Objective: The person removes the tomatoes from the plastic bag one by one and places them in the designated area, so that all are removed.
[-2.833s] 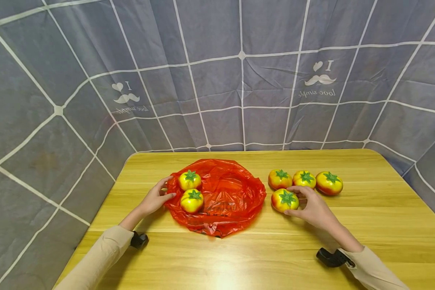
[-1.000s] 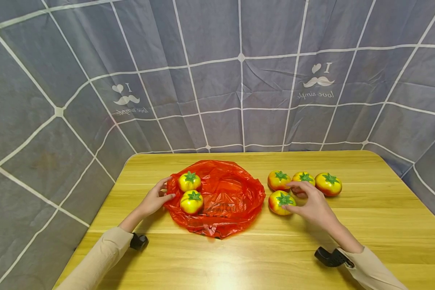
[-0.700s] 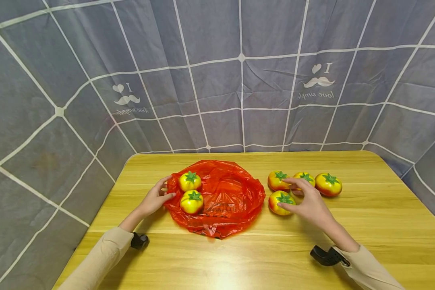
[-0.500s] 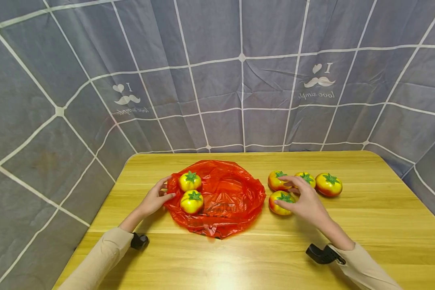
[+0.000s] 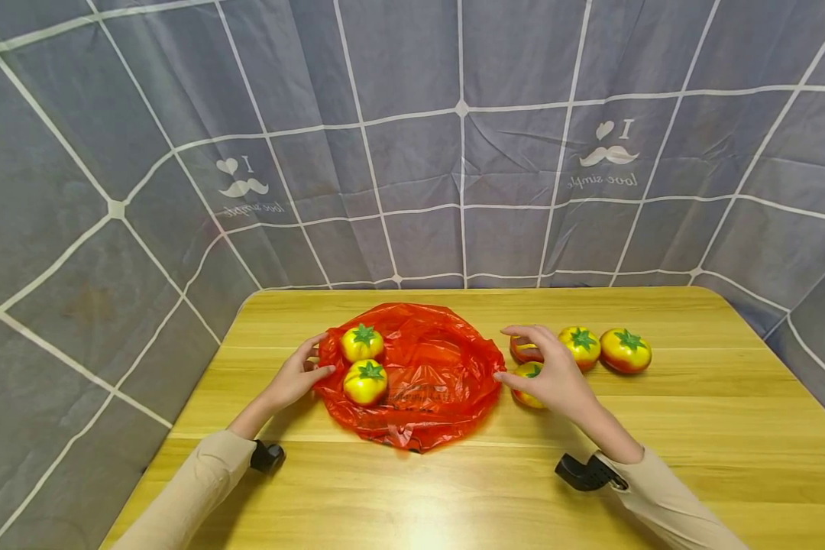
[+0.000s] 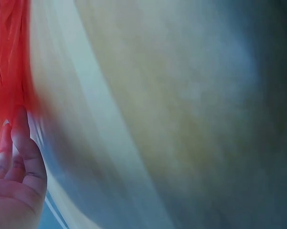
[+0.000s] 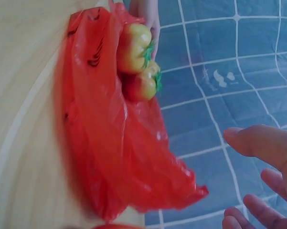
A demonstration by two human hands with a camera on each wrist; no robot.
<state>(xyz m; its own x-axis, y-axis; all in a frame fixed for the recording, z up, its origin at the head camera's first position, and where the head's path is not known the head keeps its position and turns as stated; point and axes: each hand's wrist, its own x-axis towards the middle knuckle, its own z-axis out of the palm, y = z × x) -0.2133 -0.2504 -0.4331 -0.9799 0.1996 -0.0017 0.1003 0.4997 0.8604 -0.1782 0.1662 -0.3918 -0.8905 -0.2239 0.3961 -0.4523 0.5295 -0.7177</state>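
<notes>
A red plastic bag (image 5: 447, 374) lies spread on the table with its mouth open. Two yellow-red toy tomatoes with green leaf tops, a far one (image 5: 361, 345) and a near one (image 5: 365, 384), sit inside at its left side. My left hand (image 5: 294, 382) touches the bag's left rim, its fingers loosely extended and apart from the thumb. In the left wrist view a fingertip (image 6: 20, 117) meets the red film. Beside the bag's right edge, my right hand (image 5: 553, 374) is spread, with nothing held. It partly hides a front tomato (image 5: 526, 394) and a back tomato (image 5: 525, 350).
Two more tomatoes, one closer (image 5: 580, 347) and one farther right (image 5: 626, 351), stand on the wooden table (image 5: 701, 428). A grey curtain (image 5: 412, 176) with white lines hangs behind the table and along both sides. Each wrist wears a black camera.
My right hand first let go of the front right tomato, which had shifted slightly left, then moved left to the bag's right edge. The left hand and the bag stay put.
</notes>
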